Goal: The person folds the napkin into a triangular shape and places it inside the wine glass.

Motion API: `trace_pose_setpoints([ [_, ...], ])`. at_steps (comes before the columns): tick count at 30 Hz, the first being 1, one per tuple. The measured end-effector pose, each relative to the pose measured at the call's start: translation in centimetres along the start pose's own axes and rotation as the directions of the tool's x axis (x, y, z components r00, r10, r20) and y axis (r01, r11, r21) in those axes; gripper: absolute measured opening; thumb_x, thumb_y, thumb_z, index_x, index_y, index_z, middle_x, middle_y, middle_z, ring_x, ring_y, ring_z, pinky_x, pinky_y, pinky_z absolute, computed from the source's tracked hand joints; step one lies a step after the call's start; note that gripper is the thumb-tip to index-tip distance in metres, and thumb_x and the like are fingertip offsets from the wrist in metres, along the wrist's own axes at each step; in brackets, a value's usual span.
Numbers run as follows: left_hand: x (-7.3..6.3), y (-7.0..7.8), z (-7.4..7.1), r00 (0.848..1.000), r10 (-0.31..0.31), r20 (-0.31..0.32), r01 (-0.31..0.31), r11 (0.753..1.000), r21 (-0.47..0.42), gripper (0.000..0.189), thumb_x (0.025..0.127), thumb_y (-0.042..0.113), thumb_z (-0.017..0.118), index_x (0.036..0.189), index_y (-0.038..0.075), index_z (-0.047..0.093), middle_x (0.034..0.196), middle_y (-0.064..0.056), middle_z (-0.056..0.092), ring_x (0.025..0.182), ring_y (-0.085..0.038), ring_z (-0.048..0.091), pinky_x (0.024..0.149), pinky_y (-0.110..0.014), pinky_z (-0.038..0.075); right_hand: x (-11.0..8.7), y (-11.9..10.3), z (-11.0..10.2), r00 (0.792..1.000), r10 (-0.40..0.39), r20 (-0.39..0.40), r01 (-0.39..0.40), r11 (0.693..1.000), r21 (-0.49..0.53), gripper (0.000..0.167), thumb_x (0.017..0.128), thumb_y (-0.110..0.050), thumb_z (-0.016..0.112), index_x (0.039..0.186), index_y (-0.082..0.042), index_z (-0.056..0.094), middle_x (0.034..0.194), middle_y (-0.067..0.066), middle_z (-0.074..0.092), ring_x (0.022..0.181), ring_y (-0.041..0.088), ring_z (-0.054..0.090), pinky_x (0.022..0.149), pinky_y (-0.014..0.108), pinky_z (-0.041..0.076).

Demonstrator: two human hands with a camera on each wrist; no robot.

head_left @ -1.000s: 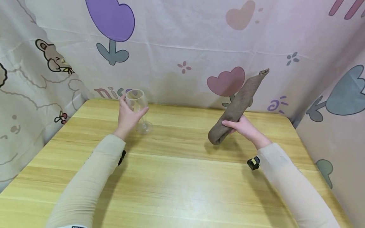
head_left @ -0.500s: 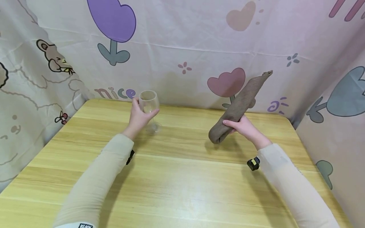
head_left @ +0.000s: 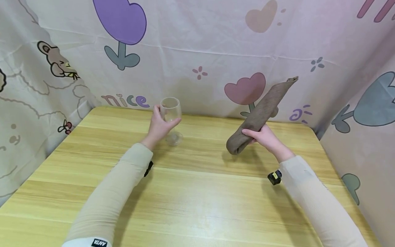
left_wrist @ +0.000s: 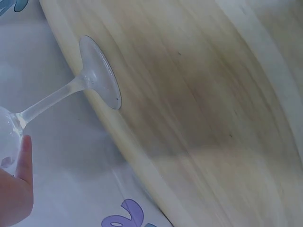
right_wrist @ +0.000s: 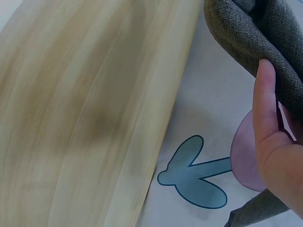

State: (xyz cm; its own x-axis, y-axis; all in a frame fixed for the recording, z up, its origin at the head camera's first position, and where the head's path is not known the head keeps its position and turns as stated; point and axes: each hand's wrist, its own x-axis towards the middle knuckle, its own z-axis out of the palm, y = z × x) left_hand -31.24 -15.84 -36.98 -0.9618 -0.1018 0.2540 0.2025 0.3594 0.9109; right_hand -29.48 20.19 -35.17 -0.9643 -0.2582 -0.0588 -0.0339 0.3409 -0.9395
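Note:
A clear wine glass (head_left: 173,109) stands upright near the back of the table, left of the middle. My left hand (head_left: 160,125) grips it round the bowl, thumb across the near side. The left wrist view shows its stem and round foot (left_wrist: 102,73) close over the wood. On the right, my right hand (head_left: 262,135) holds a folded brown-grey cloth (head_left: 262,109), with the thumb on top and most fingers hidden behind. The cloth slants up to the right, its rounded lower end above the table. In the right wrist view the thumb presses the cloth (right_wrist: 255,38).
The wooden table (head_left: 197,202) ends at a printed curtain (head_left: 191,41) just behind the glass and cloth. Further curtain hangs along the left and right sides. A small black camera (head_left: 274,177) sits under the right wrist.
My left hand has carried the wine glass to the right, toward the middle of the table. The right hand stays nearly in place; the upper end of the cloth has shifted slightly right.

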Motion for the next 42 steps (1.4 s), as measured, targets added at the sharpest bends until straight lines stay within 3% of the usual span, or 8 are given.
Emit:
trace_pose_setpoints([
  [6,0.0,0.5,1.6,0.998,0.021,0.054,-0.018,0.998,-0.054,0.08,0.075,0.023,0.078,0.135,0.006,0.027,0.134,-0.016,0.041,0.122,-0.029,0.042,0.103,-0.046,0.038,-0.1,-0.6,0.1,0.998,0.001,-0.068,-0.002,1.0,-0.011,0.05,0.091,-0.022,0.06,0.127,0.005,0.038,0.095,-0.003,0.058,0.073,0.001,0.065,0.065,0.024,0.056],
  [14,0.1,1.6,4.0,0.997,0.042,0.063,-0.044,0.998,0.04,0.08,0.074,0.029,0.079,0.136,0.008,0.034,0.134,-0.014,0.038,0.121,-0.028,0.041,0.102,-0.045,0.04,-0.2,-1.7,0.3,0.981,0.013,-0.193,-0.007,1.0,0.03,0.052,0.091,-0.024,0.058,0.128,0.005,0.035,0.097,0.0,0.054,0.07,-0.002,0.062,0.063,0.019,0.054],
  [18,0.2,1.6,4.8,0.997,0.035,0.068,-0.035,0.999,0.005,0.08,0.074,0.028,0.079,0.136,0.008,0.034,0.135,-0.013,0.038,0.121,-0.026,0.041,0.101,-0.043,0.04,-0.2,-2.1,0.5,0.98,0.022,-0.197,-0.014,0.999,0.038,0.055,0.091,-0.025,0.058,0.131,0.004,0.033,0.102,0.004,0.053,0.071,-0.002,0.062,0.064,0.019,0.054],
  [23,0.4,1.9,5.8,0.992,0.068,0.11,-0.069,0.998,0.01,0.079,0.074,0.03,0.079,0.135,0.007,0.034,0.134,-0.012,0.039,0.122,-0.027,0.041,0.102,-0.044,0.04,-0.2,-2.6,0.5,0.977,0.018,-0.212,-0.01,0.999,0.039,0.056,0.091,-0.024,0.057,0.132,0.004,0.032,0.104,0.005,0.052,0.071,-0.003,0.062,0.063,0.019,0.054],
  [30,0.6,2.4,7.3,0.985,0.083,0.152,-0.085,0.996,0.007,0.08,0.075,0.028,0.078,0.137,0.007,0.033,0.133,-0.014,0.04,0.122,-0.029,0.042,0.103,-0.044,0.04,-0.1,-2.8,0.2,0.958,0.006,-0.288,0.013,0.998,0.063,0.04,0.09,-0.022,0.058,0.12,-0.003,0.04,0.094,-0.003,0.054,0.068,-0.002,0.063,0.059,0.02,0.054],
  [38,0.7,2.6,7.8,0.981,0.082,0.178,-0.083,0.997,0.002,0.078,0.076,0.029,0.077,0.136,0.007,0.032,0.133,-0.013,0.044,0.122,-0.027,0.046,0.103,-0.042,0.04,0.1,-3.9,-0.2,0.937,0.01,-0.35,0.023,0.996,0.09,0.034,0.09,-0.023,0.059,0.114,-0.005,0.043,0.087,-0.007,0.056,0.063,-0.001,0.063,0.057,0.02,0.054],
  [42,0.6,2.8,8.3,0.975,0.078,0.21,-0.078,0.997,-0.009,0.078,0.074,0.03,0.079,0.135,0.008,0.036,0.13,-0.011,0.05,0.118,-0.024,0.05,0.098,-0.039,0.045,0.4,-5.5,-0.4,0.912,0.011,-0.409,0.047,0.99,0.131,0.025,0.088,-0.02,0.061,0.103,-0.007,0.046,0.079,-0.007,0.058,0.053,0.002,0.062,0.052,0.02,0.053],
])
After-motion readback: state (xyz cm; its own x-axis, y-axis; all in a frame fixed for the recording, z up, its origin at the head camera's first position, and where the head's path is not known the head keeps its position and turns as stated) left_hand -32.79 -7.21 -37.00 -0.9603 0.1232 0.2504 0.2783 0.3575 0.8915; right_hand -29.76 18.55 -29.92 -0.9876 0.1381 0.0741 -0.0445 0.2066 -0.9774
